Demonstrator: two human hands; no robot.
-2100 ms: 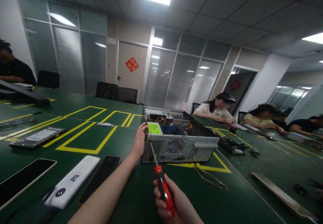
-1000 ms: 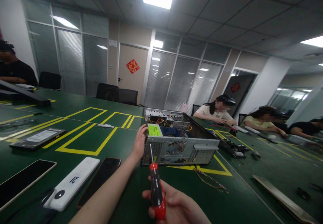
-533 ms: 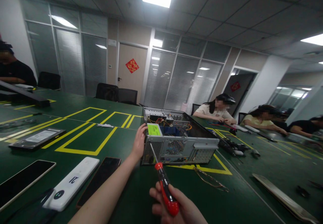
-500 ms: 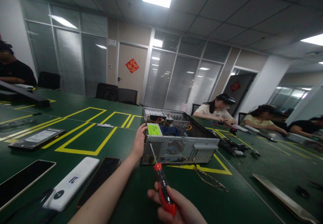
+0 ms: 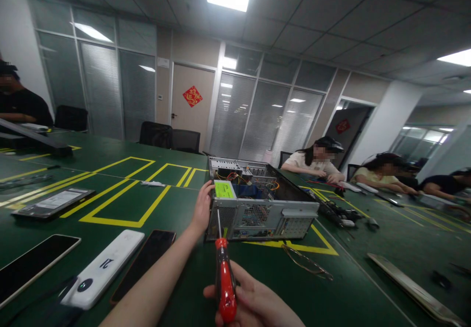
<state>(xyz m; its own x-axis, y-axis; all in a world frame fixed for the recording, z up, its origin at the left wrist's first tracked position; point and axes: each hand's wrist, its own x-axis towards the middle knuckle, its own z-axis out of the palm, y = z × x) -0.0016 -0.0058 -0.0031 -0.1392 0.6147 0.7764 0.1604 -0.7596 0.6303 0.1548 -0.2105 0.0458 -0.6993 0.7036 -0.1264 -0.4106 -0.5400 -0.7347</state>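
Note:
An uncovered computer case [image 5: 294, 187] lies on the green table, its rear panel towards me. Inside are coloured wires and, at the left corner, a power supply with a bright green label [image 5: 224, 189]. My left hand [image 5: 202, 206] grips the case's left side, fingertips at the top edge beside that label. In my right hand [image 5: 245, 292] is a red and black screwdriver [image 5: 225, 280], held by its handle. Its shaft points away from me to the rear panel below the power supply. Whether the tip touches a screw is too small to tell.
To the left lie a hard drive [image 5: 55, 203], a white power bank [image 5: 105, 268] with a cable, and two phones. Glasses [image 5: 307, 262] lie in front of the case. Right of it are black cables [image 5: 342, 214] and a metal panel [image 5: 412, 287]. Other people sit around the table.
My right hand has shifted slightly left, and the screwdriver handle has swung left and now stands more in line with the shaft's upright direction. My left hand and the case have stayed put.

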